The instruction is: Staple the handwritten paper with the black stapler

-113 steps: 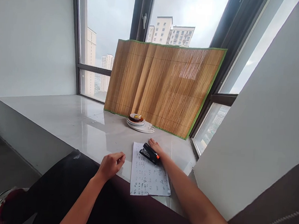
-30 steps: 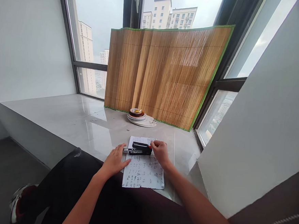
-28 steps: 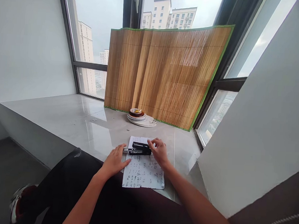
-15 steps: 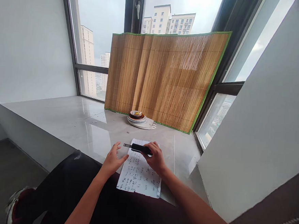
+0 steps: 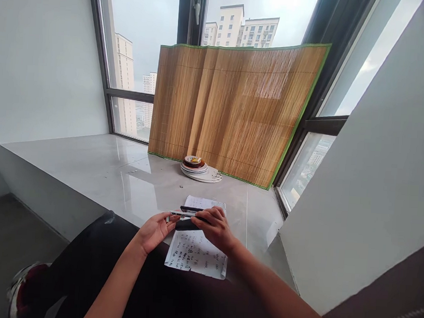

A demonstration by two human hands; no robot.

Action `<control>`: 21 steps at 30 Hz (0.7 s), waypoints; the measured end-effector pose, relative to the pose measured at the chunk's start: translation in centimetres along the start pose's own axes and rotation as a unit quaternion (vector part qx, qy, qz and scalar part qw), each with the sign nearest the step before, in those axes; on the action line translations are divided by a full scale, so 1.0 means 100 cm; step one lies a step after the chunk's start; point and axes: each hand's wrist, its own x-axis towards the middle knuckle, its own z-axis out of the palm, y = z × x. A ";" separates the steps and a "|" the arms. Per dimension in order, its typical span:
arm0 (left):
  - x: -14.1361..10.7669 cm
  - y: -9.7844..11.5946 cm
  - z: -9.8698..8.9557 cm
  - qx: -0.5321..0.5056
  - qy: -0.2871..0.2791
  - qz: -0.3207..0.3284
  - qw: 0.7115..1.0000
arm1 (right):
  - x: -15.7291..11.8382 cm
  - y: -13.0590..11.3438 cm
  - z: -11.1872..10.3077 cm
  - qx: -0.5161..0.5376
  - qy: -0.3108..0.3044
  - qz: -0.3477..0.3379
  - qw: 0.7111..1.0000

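Observation:
A black stapler-like tool [image 5: 188, 224] with a thin metal strip along it is spread apart above a sheet of handwritten paper [image 5: 198, 255]. My right hand [image 5: 216, 228] is wrapped round its right end. At its left end, my left hand [image 5: 156, 230] is turned palm up, with fingertips pinching the tip of the metal strip. The paper lies on the tiled sill near my lap, partly covered by the tool and my right hand.
A stack of plates [image 5: 194, 168] stands farther back on the tiled sill [image 5: 88, 162]. Behind it a bamboo mat [image 5: 230, 112] with green edging leans against the window. A white wall [image 5: 370, 180] rises at the right. My dark-clothed legs are below.
The black tool has gone from closed to spread apart. My left hand has turned palm up and taken hold of the metal strip's end. My right hand has shifted slightly left.

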 end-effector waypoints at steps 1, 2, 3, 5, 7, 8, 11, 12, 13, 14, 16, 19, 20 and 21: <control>0.000 -0.001 0.000 0.010 0.012 0.008 1.000 | 0.001 0.000 0.000 0.011 0.017 0.021 1.000; 0.000 -0.001 -0.001 0.021 0.025 0.017 0.999 | 0.003 0.001 0.000 0.024 0.040 0.051 0.998; 0.001 -0.001 -0.001 0.033 0.037 0.026 0.998 | 0.005 0.002 0.000 0.040 0.063 0.092 0.993; 0.001 -0.001 -0.002 0.058 0.060 0.049 0.995 | 0.006 0.006 0.001 0.070 0.098 0.198 0.973; 0.002 -0.002 -0.001 0.084 0.079 0.081 0.990 | 0.006 0.012 0.001 0.093 0.107 0.301 0.943; 0.002 -0.002 -0.001 0.096 0.085 0.097 0.987 | 0.004 0.015 0.001 0.100 0.104 0.341 0.929; 0.002 -0.003 0.000 0.120 0.086 0.116 0.982 | -0.001 0.023 0.004 0.127 0.067 0.411 0.900; 0.001 -0.003 0.000 0.123 0.086 0.117 0.982 | -0.004 0.025 0.006 0.138 0.050 0.425 0.893; 0.001 -0.002 0.000 0.125 0.087 0.116 0.981 | -0.006 0.027 0.008 0.150 0.031 0.436 0.887; 0.001 -0.002 0.000 0.129 0.089 0.115 0.981 | -0.007 0.029 0.010 0.162 0.016 0.444 0.881; 0.001 -0.003 -0.001 0.141 0.092 0.114 0.979 | -0.010 0.033 0.014 0.189 -0.004 0.453 0.871; 0.001 -0.006 -0.002 0.180 0.082 0.119 0.973 | -0.011 0.041 0.018 0.234 -0.023 0.439 0.867; 0.001 -0.007 -0.002 0.199 0.073 0.123 0.969 | -0.010 0.044 0.018 0.243 -0.029 0.430 0.869; 0.000 -0.008 -0.002 0.222 0.061 0.128 0.965 | -0.008 0.046 0.016 0.244 -0.036 0.419 0.874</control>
